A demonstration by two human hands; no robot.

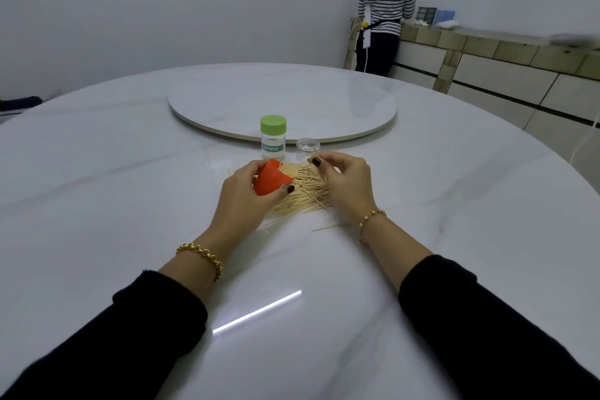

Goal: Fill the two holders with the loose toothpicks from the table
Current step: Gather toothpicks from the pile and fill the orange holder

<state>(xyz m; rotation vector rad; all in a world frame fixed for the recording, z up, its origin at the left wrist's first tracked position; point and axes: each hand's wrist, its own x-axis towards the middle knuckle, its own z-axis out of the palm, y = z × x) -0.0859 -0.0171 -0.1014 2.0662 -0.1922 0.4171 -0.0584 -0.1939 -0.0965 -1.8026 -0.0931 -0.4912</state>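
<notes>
The left hand [246,195] grips an orange cup-shaped piece [271,183], thumb on its near side and fingers curled over the top, its mouth tilted right toward the heap of toothpicks [303,195] on the table [130,204]. The right hand [345,183] is curled over the far right of the heap, thumb and forefinger pinched together, seemingly on a few toothpicks, though the hand hides how many. Just beyond the heap stand the two holders: the green-capped holder [273,140], lid still on and apparently empty, and to its right a clear open holder [307,147] with nothing visible inside. So the filling looks barely begun. The main risk is scatter: a loose pinch would let sticks fan out and drop across the smooth marble, where they roll and are hard to pick up; a few strays [324,227] already lie near the wrist. Sticks fed in crosswise could jam at a narrow mouth. Either light holder, so close to the working fingers, could be knocked over by a careless reach, and the green cap must come off first.
</notes>
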